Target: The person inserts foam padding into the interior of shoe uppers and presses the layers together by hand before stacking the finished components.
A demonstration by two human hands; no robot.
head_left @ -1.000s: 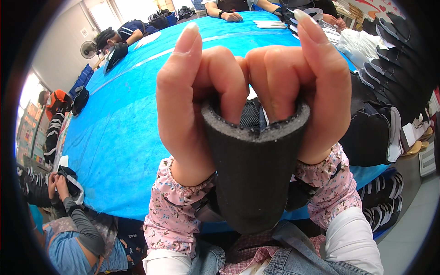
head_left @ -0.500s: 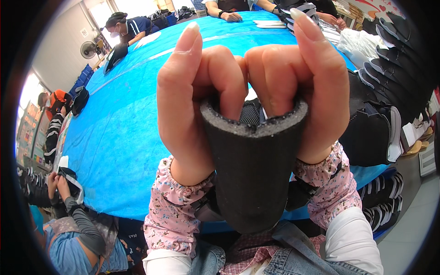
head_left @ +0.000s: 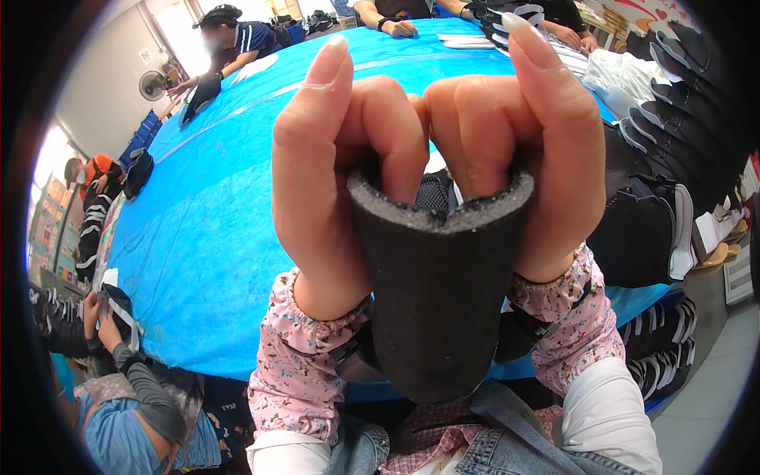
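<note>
Close in front of me, a black padded piece [head_left: 439, 305] is held up, curved like a half tube with a speckled grey foam edge at its top. My left hand [head_left: 332, 174] is closed at its left upper corner, fingers curled inside the rim and thumb pointing up. The right upper corner is gripped the same way by my right hand [head_left: 522, 158], its knuckles touching those of the left. Between the fingers a bit of dark mesh shows inside the piece. My palms and the piece's inner side are mostly hidden.
A blue-covered table [head_left: 214, 245] spreads ahead. To the right stand stacked black padded pieces [head_left: 665, 142] and a clear plastic bag [head_left: 625, 79]. Co-workers sit around the far and left edges; one [head_left: 142, 396] handles a black piece at lower left. A fan [head_left: 153, 85] stands at the far left.
My hands and the black padded piece stay almost still. At the far left a co-worker has raised their head and reached out an arm; the lower-left co-worker's hands have shifted slightly.
</note>
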